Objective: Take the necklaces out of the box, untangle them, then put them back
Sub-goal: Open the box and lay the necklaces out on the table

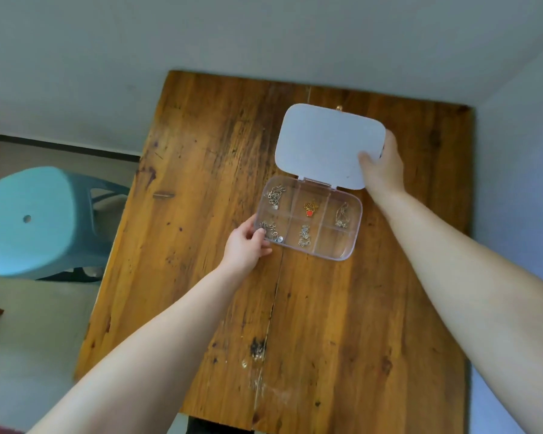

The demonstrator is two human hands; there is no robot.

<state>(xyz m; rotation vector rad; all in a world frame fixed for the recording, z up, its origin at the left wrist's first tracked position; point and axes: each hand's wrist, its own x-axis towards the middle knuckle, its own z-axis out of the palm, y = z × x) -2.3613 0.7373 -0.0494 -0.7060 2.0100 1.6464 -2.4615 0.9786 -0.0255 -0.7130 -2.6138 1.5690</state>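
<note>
In the head view, a clear plastic compartment box lies open on a worn wooden desk, a little past the middle of the desk toward twelve o'clock. Its white lid is hinged at the far edge and stands swung back toward twelve o'clock.

The right hand grips the lid's three o'clock edge, thumb on the inner face and the other fingers curled behind it, so the fingers are clamped on the lid. The left hand holds the box's corner at about eight o'clock, its fingers pinched on the rim there.

The box has six compartments in two rows of three. Small tangled necklaces lie in five of them: a silver chain in the far row at ten o'clock, a gold chain with a red pendant in the far middle, a thin pale chain at two o'clock, a silver chain with a round bead beside the left fingers, and a pale chain in the near middle.

At nine o'clock from the desk, on the floor, stands a teal plastic stool.
</note>
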